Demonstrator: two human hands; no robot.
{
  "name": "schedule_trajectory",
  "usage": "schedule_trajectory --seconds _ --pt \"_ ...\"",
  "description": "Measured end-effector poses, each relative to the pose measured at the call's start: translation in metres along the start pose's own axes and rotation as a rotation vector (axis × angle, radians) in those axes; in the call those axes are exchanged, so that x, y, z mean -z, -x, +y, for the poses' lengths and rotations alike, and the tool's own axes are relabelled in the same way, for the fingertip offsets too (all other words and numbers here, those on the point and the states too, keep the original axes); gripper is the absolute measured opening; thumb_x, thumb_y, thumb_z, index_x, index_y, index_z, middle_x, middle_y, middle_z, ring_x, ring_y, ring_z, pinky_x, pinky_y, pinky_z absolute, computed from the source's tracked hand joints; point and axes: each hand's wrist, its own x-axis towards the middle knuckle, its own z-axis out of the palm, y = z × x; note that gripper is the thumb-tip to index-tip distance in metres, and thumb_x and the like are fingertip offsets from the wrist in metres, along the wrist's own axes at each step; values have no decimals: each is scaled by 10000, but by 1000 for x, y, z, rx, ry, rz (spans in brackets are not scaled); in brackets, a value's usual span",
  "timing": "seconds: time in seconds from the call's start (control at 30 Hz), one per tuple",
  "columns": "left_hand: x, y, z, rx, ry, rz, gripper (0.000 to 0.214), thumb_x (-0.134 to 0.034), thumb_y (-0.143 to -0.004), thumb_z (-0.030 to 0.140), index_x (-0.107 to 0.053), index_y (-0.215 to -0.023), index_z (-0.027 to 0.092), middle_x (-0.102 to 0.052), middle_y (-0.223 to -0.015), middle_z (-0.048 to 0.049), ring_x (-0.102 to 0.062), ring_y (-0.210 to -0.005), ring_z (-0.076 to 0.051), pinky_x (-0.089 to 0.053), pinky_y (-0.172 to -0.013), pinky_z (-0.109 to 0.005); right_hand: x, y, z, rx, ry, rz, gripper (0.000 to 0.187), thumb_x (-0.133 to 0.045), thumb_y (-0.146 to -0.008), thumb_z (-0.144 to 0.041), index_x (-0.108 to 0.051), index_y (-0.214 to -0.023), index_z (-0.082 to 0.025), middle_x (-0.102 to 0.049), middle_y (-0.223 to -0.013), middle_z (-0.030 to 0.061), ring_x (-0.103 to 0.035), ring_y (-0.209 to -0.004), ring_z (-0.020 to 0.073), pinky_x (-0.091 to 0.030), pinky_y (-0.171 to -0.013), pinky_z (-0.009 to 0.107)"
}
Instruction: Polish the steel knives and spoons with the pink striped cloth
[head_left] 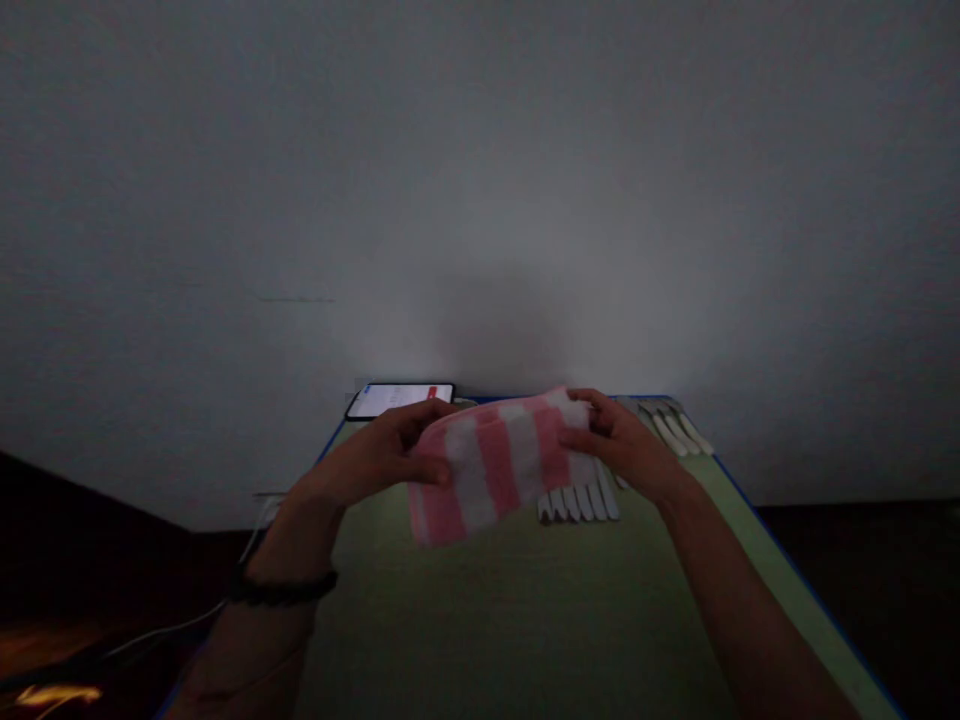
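A pink and white striped cloth (495,462) is held up over a green table (517,620). My left hand (382,455) grips its left end, thumb across the front. At the cloth's right end my right hand (619,440) pinches the fabric with closed fingers. Just under the cloth, a row of several white utensil handles (579,502) lies on the table, partly hidden by it.
A lit phone (400,398) lies at the table's far left corner. Several more white utensils (675,428) rest at the far right corner. A white cable (180,625) hangs off the left side. A plain wall stands close behind; the room is dim.
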Motion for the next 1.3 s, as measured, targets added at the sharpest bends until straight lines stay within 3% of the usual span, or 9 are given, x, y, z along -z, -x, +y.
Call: schedule_trajectory --seconds 0.13,0.27,0.37,0.47,0.57,0.67,0.8,0.93,1.3 --pt "9 8 -2 70 -77 75 262 -640 -730 402 -617 -907 210 -635 -804 5 -584 -699 -156 -469 -600 -245 -9 -4 11 -2 -73 -62 324 -490 -857 -382 -484 -1132 -212 -639 -1095 84 -645 -903 185 -540 -741 337" --pt "13 8 -26 148 -250 -146 238 -603 -750 387 -638 -901 206 -656 -806 3 -607 -731 -179 -454 -606 -240 -32 0 33 -66 119 -259 308 -526 -843 -357 -501 -1099 -187 -665 -988 82 -652 -823 188 -540 -672 324" --pt "9 1 -44 190 -486 -140 229 -575 -760 362 -634 -887 180 -661 -795 -22 -612 -726 -203 -452 -604 -267 -58 -3 42 -14 511 -29 334 -530 -834 -274 -502 -1147 -161 -621 -1088 136 -601 -983 252 -506 -799 415" --pt "-6 -6 -54 113 -704 69 287 -544 -802 326 -587 -1032 161 -664 -979 -84 -615 -878 -239 -473 -752 -342 -86 -6 47 78 837 249 468 -484 -849 -235 -413 -1297 -122 -490 -1279 196 -442 -1199 319 -394 -955 514" --pt "-30 -7 -60 -58 -902 174 260 -489 -858 271 -569 -1080 161 -621 -1120 -109 -552 -1062 -252 -403 -935 -394 -108 -2 54 181 936 215 462 -410 -884 -246 -399 -1330 -127 -471 -1321 171 -412 -1232 295 -370 -994 488" --pt "-55 4 -75 -118 -1008 103 265 -379 -914 207 -588 -1072 167 -624 -1118 -92 -547 -1066 -222 -397 -953 -374 -121 5 68 251 1009 116 422 -340 -913 -235 -446 -1309 -137 -476 -1349 139 -381 -1280 263 -305 -1053 486" --pt "-72 28 -108 -156 -1095 139 416 -330 -953 294 -406 -1345 177 -453 -1390 -82 -390 -1277 -220 -270 -1076 -413 -123 13 90 273 1082 20 470 -254 -944 -281 -373 -1368 -116 -408 -1414 136 -320 -1337 239 -169 -1117 508" --pt "-68 44 -128 -134 -1146 162 525 -331 -947 429 -258 -1430 237 -288 -1493 -51 -237 -1368 -227 -207 -1104 -434 -116 16 96 283 1112 -44 494 -235 -948 -316 -358 -1377 -105 -388 -1425 126 -306 -1347 228 -98 -1142 489" --pt "-70 60 -110 -161 -1229 133 563 -340 -948 395 -166 -1455 222 -210 -1517 -38 -147 -1394 -238 -83 -1134 -477 -122 33 86 391 1141 68 387 -360 -908 -192 -521 -1256 -139 -514 -1337 83 -436 -1262 211 -273 -1110 438"
